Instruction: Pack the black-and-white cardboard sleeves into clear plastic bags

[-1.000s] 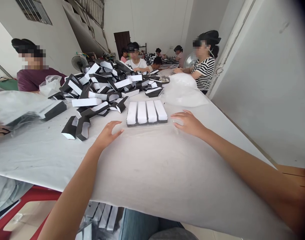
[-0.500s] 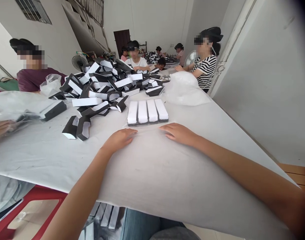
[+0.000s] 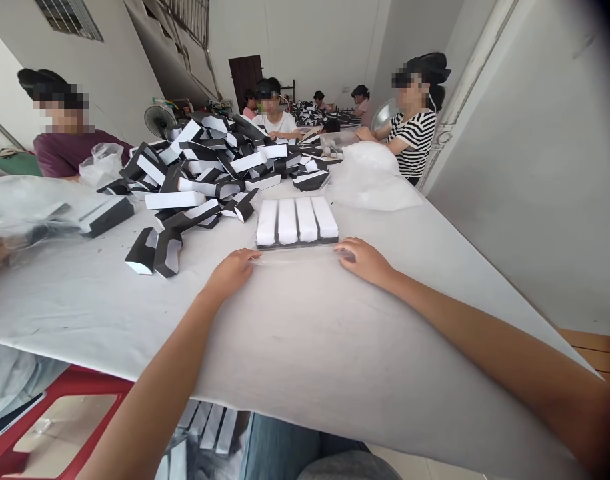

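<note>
A clear plastic bag (image 3: 295, 254) lies flat in front of me. Inside it several white-topped, black-based blocks (image 3: 298, 221) sit side by side in a row. My left hand (image 3: 233, 272) is closed, with thumb and fingers pinching the bag's near left corner. At the near right corner my right hand (image 3: 367, 261) is curled, its thumb and fingertips together on the film. The bag's near edge stretches between both hands. Exactly how much film the fingers hold is too fine to see.
A large heap of black and white folded card pieces (image 3: 199, 167) covers the table's far left. Two loose pieces (image 3: 167, 253) lie nearer me. Clear plastic bags (image 3: 375, 177) are piled at the back right. Co-workers (image 3: 412, 133) surround the table. A red stool (image 3: 92, 383) stands below left.
My hands have moved apart, the left one leftward and the right one rightward, onto the bag's near corners. Their fingers have closed on the film.
</note>
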`<state>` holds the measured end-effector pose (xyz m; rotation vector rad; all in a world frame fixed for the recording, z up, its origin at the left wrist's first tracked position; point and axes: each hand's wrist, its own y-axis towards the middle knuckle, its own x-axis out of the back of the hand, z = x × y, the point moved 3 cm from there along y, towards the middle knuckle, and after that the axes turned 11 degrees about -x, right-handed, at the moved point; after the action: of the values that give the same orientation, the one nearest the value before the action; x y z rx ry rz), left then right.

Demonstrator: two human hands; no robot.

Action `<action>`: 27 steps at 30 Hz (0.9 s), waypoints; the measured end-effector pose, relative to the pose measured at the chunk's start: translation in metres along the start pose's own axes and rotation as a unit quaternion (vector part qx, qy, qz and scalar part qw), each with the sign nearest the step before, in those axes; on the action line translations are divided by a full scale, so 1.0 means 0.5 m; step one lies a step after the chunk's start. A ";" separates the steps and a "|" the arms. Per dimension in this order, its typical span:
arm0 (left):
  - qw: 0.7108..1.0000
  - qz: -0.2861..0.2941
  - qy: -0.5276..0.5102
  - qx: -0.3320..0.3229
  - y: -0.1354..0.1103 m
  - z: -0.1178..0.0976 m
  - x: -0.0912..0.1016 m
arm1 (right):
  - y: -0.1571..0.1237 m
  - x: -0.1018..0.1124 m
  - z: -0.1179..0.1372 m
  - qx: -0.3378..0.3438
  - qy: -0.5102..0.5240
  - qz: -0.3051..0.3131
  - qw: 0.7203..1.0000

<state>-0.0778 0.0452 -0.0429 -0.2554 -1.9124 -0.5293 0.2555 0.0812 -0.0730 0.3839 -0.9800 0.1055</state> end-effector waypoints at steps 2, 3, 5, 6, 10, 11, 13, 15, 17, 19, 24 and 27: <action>0.999 -0.017 -0.023 0.016 0.001 0.012 -0.001 | 0.003 0.002 -0.003 -0.002 0.009 -0.012 1.000; 0.999 -0.024 -0.032 0.025 0.002 0.017 -0.002 | 0.005 0.003 -0.004 -0.006 0.015 -0.015 1.000; 0.998 -0.037 -0.043 0.041 0.002 0.025 -0.003 | 0.008 0.004 -0.006 -0.018 0.027 -0.020 0.999; 0.997 -0.041 -0.047 0.048 0.003 0.027 -0.003 | 0.009 0.004 -0.008 -0.025 0.033 -0.023 0.999; 0.995 -0.045 -0.066 0.067 0.003 0.029 -0.002 | 0.012 0.005 -0.014 -0.053 0.044 -0.029 0.997; 0.994 -0.045 -0.072 0.070 0.004 0.029 -0.002 | 0.012 0.005 -0.015 -0.056 0.044 -0.028 0.997; 0.993 -0.048 -0.080 0.074 0.005 0.029 -0.002 | 0.012 0.005 -0.015 -0.060 0.044 -0.027 0.997; 0.992 -0.052 -0.085 0.080 0.006 0.029 -0.003 | 0.011 0.005 -0.014 -0.063 0.044 -0.025 0.997; 0.991 -0.049 -0.085 0.086 0.008 0.028 -0.006 | 0.011 0.005 -0.012 -0.067 0.044 -0.021 0.997; 0.992 -0.041 -0.075 0.092 0.010 0.026 -0.008 | 0.011 0.005 -0.011 -0.070 0.043 -0.019 0.996; 0.991 -0.030 -0.019 0.126 0.011 0.028 -0.011 | 0.010 0.007 -0.010 -0.085 0.031 -0.024 0.996; 0.991 -0.027 0.008 0.133 0.011 0.031 -0.012 | 0.009 0.008 -0.009 -0.096 0.020 -0.031 0.995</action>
<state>-0.0858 0.0578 -0.0522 -0.0260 -1.9547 -0.3056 0.2599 0.0868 -0.0708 0.2346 -0.9285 -0.0372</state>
